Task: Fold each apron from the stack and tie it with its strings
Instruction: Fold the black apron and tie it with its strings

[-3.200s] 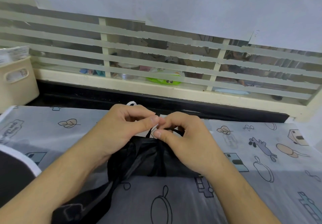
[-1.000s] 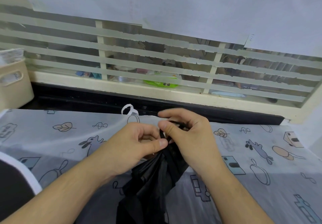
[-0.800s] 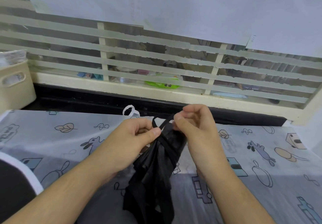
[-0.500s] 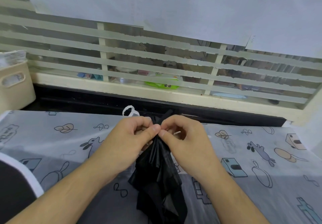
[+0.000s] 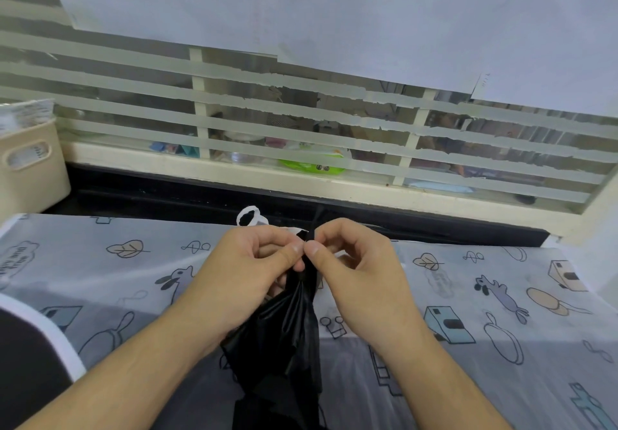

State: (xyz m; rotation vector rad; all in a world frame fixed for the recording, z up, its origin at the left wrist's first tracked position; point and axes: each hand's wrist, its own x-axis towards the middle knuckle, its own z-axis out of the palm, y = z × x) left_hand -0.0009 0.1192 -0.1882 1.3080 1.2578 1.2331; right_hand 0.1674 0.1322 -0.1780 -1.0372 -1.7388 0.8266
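Head view: a black apron point(image 5: 287, 339) is seen gathered into a narrow bundle and held up over the printed sheet point(image 5: 501, 296) that covers the work surface. The top of the bundle is pinched between the left hand point(image 5: 247, 269) and the right hand point(image 5: 357, 272), whose thumbs meet at the bunched neck of the fabric. The fingers of both hands are curled inward, with thumb and forefinger closed on the fabric and on a thin black string point(image 5: 317, 219) that rises just above the knuckles. Whether a knot has been formed cannot be told, since the spot is hidden by the fingertips. The lower part of the apron hangs in loose folds between the two forearms down to the bottom edge of the frame. A white loop point(image 5: 249, 219) is seen at the far edge of the sheet, just beyond the left hand. A beige basket point(image 5: 30, 168) stands at the far left, beside a striped window point(image 5: 301, 122).
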